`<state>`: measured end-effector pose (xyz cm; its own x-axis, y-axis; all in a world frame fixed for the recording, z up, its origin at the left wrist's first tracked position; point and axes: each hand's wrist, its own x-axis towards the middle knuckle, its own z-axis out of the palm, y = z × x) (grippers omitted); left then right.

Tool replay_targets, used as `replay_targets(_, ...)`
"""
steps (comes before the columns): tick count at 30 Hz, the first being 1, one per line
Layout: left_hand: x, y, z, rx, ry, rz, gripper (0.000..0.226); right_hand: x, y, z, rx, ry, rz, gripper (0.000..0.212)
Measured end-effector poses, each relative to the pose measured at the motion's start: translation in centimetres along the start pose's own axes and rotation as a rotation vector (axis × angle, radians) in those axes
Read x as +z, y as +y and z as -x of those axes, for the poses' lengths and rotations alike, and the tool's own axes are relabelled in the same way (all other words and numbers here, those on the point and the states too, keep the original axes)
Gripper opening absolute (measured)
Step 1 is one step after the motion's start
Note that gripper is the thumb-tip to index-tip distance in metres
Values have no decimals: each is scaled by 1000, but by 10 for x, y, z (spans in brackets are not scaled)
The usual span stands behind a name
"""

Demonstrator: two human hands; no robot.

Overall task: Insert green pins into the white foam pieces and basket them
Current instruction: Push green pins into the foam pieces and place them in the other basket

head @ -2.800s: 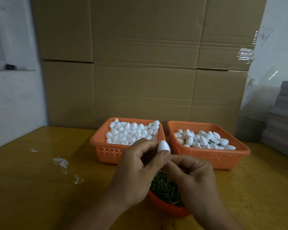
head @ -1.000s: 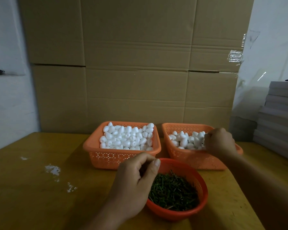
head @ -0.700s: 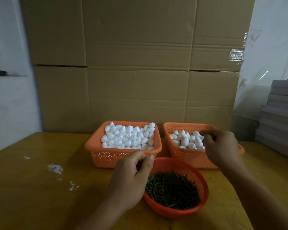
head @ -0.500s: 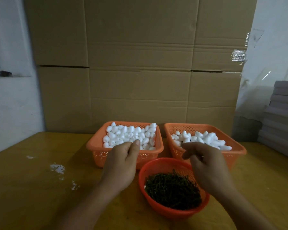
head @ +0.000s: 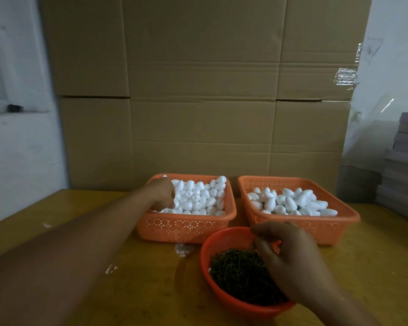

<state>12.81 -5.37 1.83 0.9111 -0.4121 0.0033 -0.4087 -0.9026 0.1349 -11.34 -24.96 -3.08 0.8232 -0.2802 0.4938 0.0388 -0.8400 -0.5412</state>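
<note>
Right hand (head: 292, 260) has come back from the right basket, fingers curled down into the dark green pins (head: 238, 269) in the round red plastic bowl (head: 222, 295), nearest; can't tell if its grip has a pin. Left hand (head: 163, 194) has gone out to the far-left orange perforated basket (head: 184, 229), grip curled among plain white foam egg pieces (head: 198, 196); pinch hidden. Looks like a new cycle starting. Right orange perforated basket (head: 304, 229) holds the finished pieces. Yellow wooden worktop (head: 80, 231), white flecks; cardboard boxes (head: 203, 90) behind.

Cardboard boxes (head: 203, 90) are standing behind the yellow table (head: 57, 231). A white wall (head: 17, 149) is showing left, grey boards (head: 405, 165) stacking right.
</note>
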Motion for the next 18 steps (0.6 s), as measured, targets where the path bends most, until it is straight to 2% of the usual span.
replay_targets(2,-1,3,-2,-14,-81,-60,34,-1,-1,1,-16,14,3,27)
replay_targets(5,0,8,-7,-25,-120,-69,39,-1,0,1,-31,30,3,26)
replay_targets(14,14,11,-21,-71,-86,-101,51,1,2,1,-55,49,21,25)
replay_targets(16,17,11,-22,-75,-77,-123,49,1,2,1,-59,46,26,25)
replay_targets(18,18,10,-22,-75,-67,-119,37,0,1,2,-57,40,30,25)
